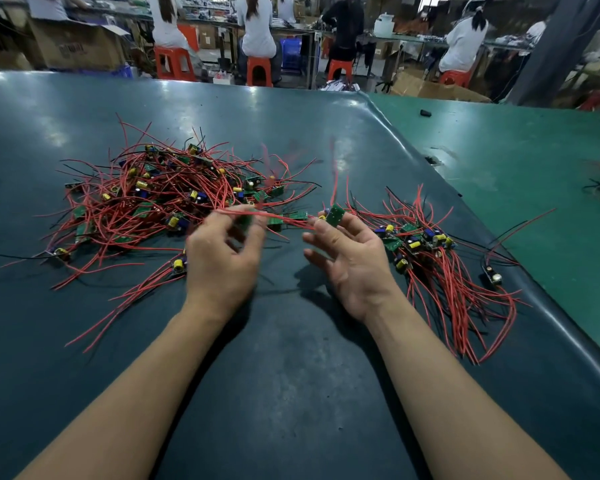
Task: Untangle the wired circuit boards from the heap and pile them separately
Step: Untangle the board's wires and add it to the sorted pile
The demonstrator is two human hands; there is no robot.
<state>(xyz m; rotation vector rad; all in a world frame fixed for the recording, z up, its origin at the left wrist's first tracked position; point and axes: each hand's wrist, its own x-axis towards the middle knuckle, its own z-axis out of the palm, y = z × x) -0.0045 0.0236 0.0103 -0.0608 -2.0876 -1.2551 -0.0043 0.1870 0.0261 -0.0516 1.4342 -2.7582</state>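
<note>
My right hand (347, 258) grips a green circuit board (335, 215) at frame centre. My left hand (222, 258) pinches its red wire (264, 216). The heap (160, 199) lies at the left.

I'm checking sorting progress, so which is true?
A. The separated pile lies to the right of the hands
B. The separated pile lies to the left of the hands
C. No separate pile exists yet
A: the smaller pile of wired circuit boards lies right of the right hand, while the larger tangled heap lies left, beyond the left hand.

Electronics factory floor, seated workers (257, 32), workbenches (499, 140)
</note>
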